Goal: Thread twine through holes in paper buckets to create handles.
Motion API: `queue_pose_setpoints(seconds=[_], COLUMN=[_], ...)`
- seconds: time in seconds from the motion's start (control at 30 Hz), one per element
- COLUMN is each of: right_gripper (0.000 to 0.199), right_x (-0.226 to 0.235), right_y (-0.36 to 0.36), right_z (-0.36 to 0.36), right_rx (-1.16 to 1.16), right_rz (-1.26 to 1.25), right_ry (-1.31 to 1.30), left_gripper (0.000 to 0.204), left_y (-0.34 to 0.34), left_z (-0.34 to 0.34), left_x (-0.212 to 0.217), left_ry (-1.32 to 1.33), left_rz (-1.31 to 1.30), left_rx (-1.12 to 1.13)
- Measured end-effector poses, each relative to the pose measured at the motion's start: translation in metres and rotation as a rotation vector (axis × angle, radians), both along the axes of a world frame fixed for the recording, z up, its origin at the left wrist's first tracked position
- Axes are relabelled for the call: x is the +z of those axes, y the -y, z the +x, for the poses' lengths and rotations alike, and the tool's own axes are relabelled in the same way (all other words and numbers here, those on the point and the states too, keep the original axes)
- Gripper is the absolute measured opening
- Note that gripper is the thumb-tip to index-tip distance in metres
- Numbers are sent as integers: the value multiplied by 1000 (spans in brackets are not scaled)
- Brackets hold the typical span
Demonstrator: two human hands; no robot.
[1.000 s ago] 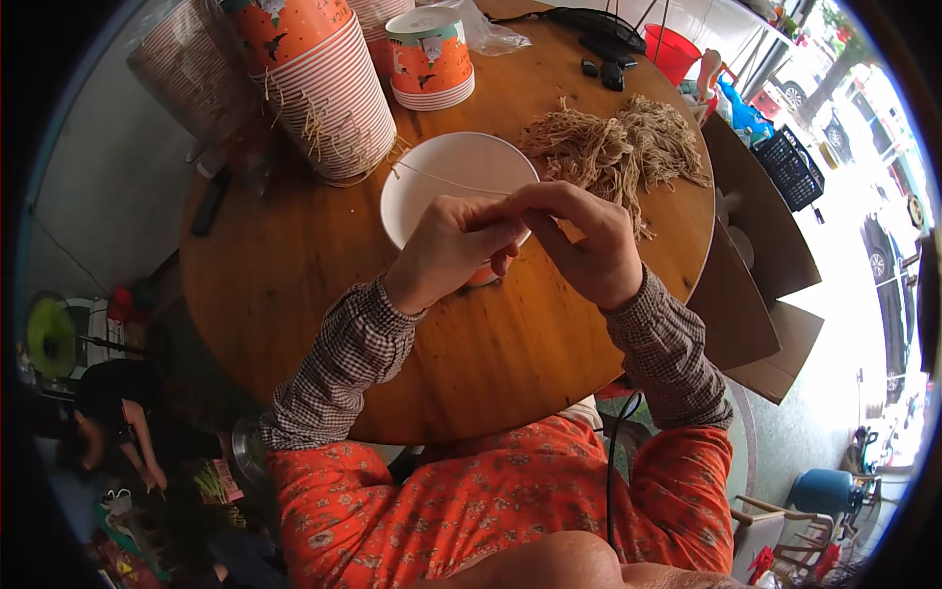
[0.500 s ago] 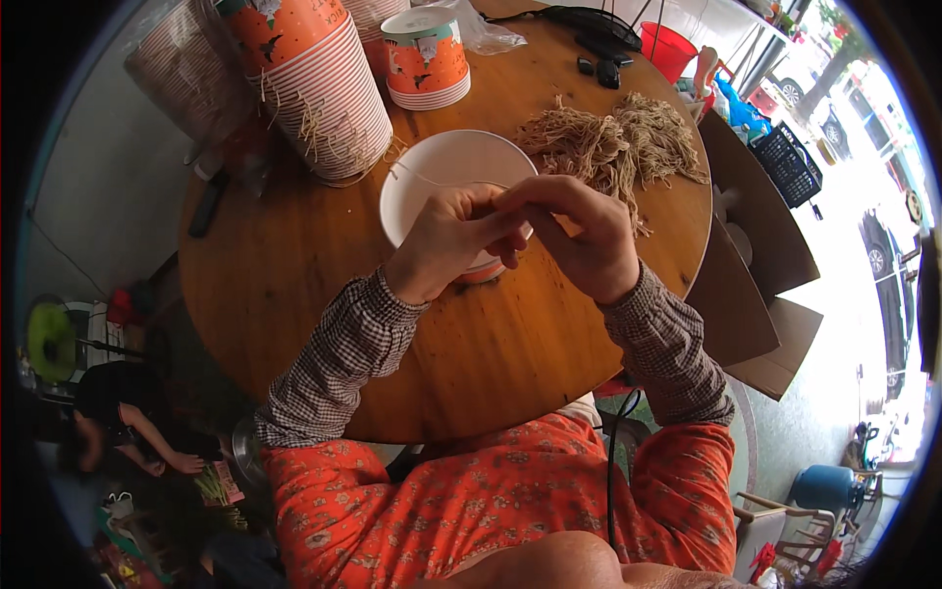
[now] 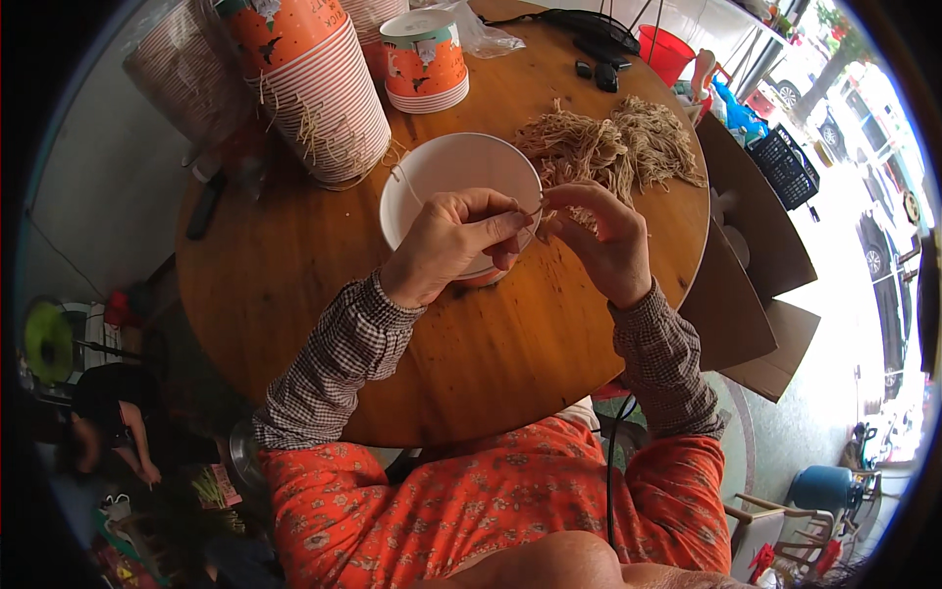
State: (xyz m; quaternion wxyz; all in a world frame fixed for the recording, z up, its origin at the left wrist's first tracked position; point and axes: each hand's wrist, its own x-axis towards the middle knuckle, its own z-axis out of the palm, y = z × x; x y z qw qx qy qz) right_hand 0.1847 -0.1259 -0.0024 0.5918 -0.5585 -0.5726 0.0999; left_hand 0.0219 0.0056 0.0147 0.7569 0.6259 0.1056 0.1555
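Note:
A white-lined paper bucket (image 3: 422, 167) stands on the round wooden table before me, with its orange outside just showing below the rim. A thin beige string (image 3: 405, 177) runs from the bucket's left rim down toward my fingers. My left hand (image 3: 446, 240) pinches this string over the near part of the bucket. Close beside it, the thumb and forefinger of my right hand (image 3: 610, 240) meet the string at the bucket's right rim. My fingers partly hide the string there, along with much of the bucket's inside.
A tall leaning stack of paper buckets (image 3: 339, 113) with strings stands at the back left, near a short orange stack (image 3: 427, 64). Tangled beige strings (image 3: 657, 142) lie at the right. An open cardboard box (image 3: 731, 294) sits beyond the table. Another person's arm (image 3: 140, 442) shows lower left.
My right hand has drawn slightly right and down, so its fingertips are farther from my left hand's knuckles. The left hand has barely moved. The other person's arm has shifted left.

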Motion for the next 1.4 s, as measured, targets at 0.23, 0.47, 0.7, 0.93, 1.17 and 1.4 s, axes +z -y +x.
queue_pose_setpoints(seconds=[0.23,0.47,0.7,0.93,1.17,1.4], right_gripper=[12,13,15,10,13,12], right_x=[1,12,14,18,4,0], right_y=[-4,0,1,4,26,35], right_z=[3,-2,-1,-5,-5,-14], right_rx=[28,61,84,7,-40,-35], right_rz=[-34,-85,-32,23,-76,1], right_ry=[14,-9,42,157,-9,99], left_gripper=[18,18,18,17,16,14], left_y=[3,5,6,3,7,5], left_z=[3,5,9,8,-3,-23], left_x=[0,2,3,1,17,16], left_ry=[-7,-26,-45,-42,-120,-235], left_rz=[65,43,54,74,438,609], left_rx=[7,16,-13,-36,-66,-16])
